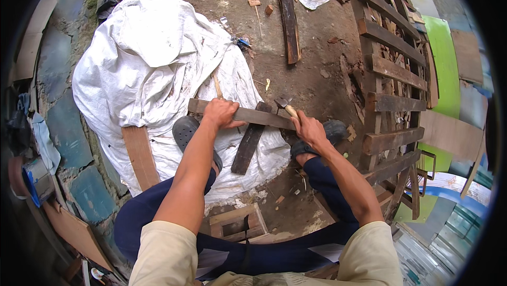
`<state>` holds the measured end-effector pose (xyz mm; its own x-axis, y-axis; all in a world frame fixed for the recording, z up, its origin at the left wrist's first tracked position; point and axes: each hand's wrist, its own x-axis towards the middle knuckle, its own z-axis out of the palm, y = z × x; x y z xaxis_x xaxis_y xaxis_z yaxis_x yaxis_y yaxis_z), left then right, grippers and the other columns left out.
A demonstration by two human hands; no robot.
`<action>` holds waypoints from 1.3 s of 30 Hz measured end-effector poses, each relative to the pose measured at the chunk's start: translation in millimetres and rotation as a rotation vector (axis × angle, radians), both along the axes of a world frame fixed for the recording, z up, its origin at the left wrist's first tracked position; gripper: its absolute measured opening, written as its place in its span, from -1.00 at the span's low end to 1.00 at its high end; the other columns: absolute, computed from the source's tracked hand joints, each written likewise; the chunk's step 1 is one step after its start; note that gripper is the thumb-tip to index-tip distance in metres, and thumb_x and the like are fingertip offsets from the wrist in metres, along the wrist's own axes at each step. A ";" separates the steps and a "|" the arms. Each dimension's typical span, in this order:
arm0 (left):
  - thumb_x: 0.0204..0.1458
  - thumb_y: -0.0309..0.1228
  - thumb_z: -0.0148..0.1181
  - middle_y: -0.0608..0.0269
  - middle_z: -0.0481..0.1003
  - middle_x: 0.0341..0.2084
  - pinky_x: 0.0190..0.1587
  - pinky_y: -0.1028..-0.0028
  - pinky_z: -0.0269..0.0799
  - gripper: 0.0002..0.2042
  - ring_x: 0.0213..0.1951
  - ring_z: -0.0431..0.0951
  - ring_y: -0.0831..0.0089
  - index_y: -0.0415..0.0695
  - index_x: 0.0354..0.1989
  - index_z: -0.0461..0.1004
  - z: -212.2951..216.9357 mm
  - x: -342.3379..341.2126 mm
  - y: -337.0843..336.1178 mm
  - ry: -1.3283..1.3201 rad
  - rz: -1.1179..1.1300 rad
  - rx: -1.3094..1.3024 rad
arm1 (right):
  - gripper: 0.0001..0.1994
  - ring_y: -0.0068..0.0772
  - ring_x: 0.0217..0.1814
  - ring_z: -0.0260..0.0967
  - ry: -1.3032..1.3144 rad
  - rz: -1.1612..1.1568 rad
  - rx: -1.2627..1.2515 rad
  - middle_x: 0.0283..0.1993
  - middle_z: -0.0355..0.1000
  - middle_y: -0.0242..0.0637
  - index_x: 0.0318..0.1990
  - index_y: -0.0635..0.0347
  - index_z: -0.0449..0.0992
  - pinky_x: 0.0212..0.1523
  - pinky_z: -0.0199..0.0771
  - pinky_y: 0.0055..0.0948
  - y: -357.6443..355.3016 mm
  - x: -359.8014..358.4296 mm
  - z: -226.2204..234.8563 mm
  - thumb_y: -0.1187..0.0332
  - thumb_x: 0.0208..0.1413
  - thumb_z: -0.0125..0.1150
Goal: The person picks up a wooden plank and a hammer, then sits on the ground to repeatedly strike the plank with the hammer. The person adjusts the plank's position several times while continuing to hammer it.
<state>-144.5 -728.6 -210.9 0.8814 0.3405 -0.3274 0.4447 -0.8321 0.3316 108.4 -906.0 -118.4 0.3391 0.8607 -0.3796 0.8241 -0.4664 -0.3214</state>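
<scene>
A weathered wooden plank [265, 117] lies crosswise in front of me, over a short dark piece of wood [246, 151]. My left hand [222, 113] is closed around the plank near its left end. In my right hand [310, 127], at the plank's right end, is a hammer [290, 110] with a pale wooden handle. Its dark head points away from me, just beyond the plank. A thin light stick [217, 84] rests on the white sheet [153, 38] beyond my left hand. My feet, in dark clogs [186, 134], are on either side of the dark wood.
To the right stands a slatted wooden pallet [396, 75], with a green panel [442, 64] behind it. A long dark beam [288, 17] lies on the dirt ahead. A brown board [140, 156] is on the sheet at left. Between my legs sits a small wooden frame [238, 221].
</scene>
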 end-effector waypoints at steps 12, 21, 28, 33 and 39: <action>-0.03 0.40 0.12 0.14 0.63 -0.32 -0.22 0.22 0.55 -0.32 -0.25 0.67 0.19 -0.07 -0.22 0.55 8.5 2.0 0.2 0.080 -0.001 0.006 | -0.57 0.38 -0.11 0.50 0.055 -0.269 -0.157 -0.25 0.54 0.24 0.09 0.21 0.42 -0.09 0.46 0.16 -4.2 -11.3 -14.7 0.02 0.36 -0.06; -0.08 0.43 0.12 0.10 0.63 -0.44 -0.28 0.21 0.58 -0.30 -0.33 0.68 0.16 -0.07 -0.27 0.59 5.2 -6.0 0.6 0.001 0.022 0.091 | -0.54 0.35 -0.03 0.49 0.255 -0.551 -0.189 -0.14 0.54 0.26 -0.03 0.32 0.49 0.02 0.44 0.15 5.3 2.7 35.9 0.02 0.37 -0.08; -0.10 0.50 0.03 -0.03 0.61 -0.51 -0.28 0.15 0.57 -0.21 -0.35 0.67 0.04 -0.12 -0.26 0.60 19.0 9.1 2.2 0.112 0.006 0.039 | -0.56 0.05 -0.45 0.54 0.261 -0.523 -0.278 -0.37 0.56 0.10 -0.01 0.34 0.47 -0.24 0.50 -0.04 -70.4 3.9 158.3 0.06 0.36 -0.07; 0.01 0.45 -0.04 -0.16 0.62 -0.40 -0.16 0.10 0.53 -0.16 -0.26 0.64 -0.08 -0.27 -0.24 0.63 24.8 25.5 20.9 0.198 -0.029 -0.045 | -0.56 -0.48 -0.69 0.34 0.425 -0.655 -0.262 -0.60 0.35 -0.33 0.10 0.31 0.44 -0.66 0.37 -0.41 -141.1 -3.5 216.5 0.07 0.39 -0.01; 0.04 0.46 -0.13 -0.24 0.61 -0.27 -0.03 0.11 0.49 -0.10 -0.14 0.62 -0.11 -0.31 -0.18 0.64 15.7 42.9 32.0 0.372 -0.016 -0.136 | -0.54 -0.55 -0.66 0.33 0.528 -0.834 -0.183 -0.54 0.35 -0.35 0.18 0.32 0.42 -0.65 0.35 -0.46 -180.9 -15.0 194.4 0.09 0.39 -0.01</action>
